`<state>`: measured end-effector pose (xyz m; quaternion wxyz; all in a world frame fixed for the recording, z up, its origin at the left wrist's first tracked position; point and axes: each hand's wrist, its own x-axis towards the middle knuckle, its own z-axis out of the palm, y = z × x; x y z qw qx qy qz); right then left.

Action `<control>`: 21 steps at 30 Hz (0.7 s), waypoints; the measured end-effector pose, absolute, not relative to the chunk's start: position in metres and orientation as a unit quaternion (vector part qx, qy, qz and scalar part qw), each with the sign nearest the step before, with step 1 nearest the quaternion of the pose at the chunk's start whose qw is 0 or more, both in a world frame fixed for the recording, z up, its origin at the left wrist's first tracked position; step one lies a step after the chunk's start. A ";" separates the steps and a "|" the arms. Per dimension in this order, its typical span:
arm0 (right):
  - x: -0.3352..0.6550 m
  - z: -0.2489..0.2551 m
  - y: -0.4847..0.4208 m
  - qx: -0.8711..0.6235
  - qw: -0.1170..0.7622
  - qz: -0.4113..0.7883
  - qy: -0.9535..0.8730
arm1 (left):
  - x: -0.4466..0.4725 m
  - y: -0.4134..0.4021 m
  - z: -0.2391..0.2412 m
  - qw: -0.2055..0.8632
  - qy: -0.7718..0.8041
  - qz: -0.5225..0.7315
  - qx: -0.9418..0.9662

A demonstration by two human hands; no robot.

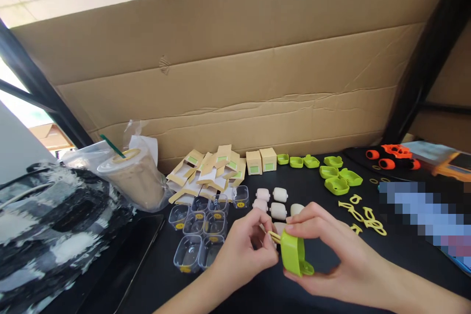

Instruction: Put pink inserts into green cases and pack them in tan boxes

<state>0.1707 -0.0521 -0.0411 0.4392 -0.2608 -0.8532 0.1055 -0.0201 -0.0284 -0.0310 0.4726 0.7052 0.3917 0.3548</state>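
My right hand (324, 250) grips a lime green plastic case (293, 254) low in the middle of the view, its open side turned toward my left hand. My left hand (246, 250) pinches a thin yellow piece (274, 237) at the case's left edge. Just behind my hands lie several white rounded pieces (278, 210) on the black table (305, 186). To the right of my hands lie several loose yellow clips (362, 217). More green cases (336, 179) sit farther back.
Clear plastic cups (200, 228) cluster left of my hands, with folded kraft boxes (213, 169) behind them. An iced drink in a bag (134, 176) and a black-and-white bag (47, 225) stand at left. An orange and black toy (392, 156) lies at right. A cardboard wall (235, 73) closes the back.
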 end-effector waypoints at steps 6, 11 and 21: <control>0.174 -0.032 -0.056 -0.243 0.438 0.073 -0.863 | -0.023 -0.034 -0.036 0.413 0.384 0.347 0.749; 0.175 -0.030 -0.059 -0.204 0.397 0.071 -0.892 | -0.030 -0.040 -0.052 0.238 0.338 0.334 0.847; 0.171 -0.040 -0.049 -0.273 0.428 0.049 -0.860 | -0.029 -0.043 -0.050 0.621 0.342 0.391 0.587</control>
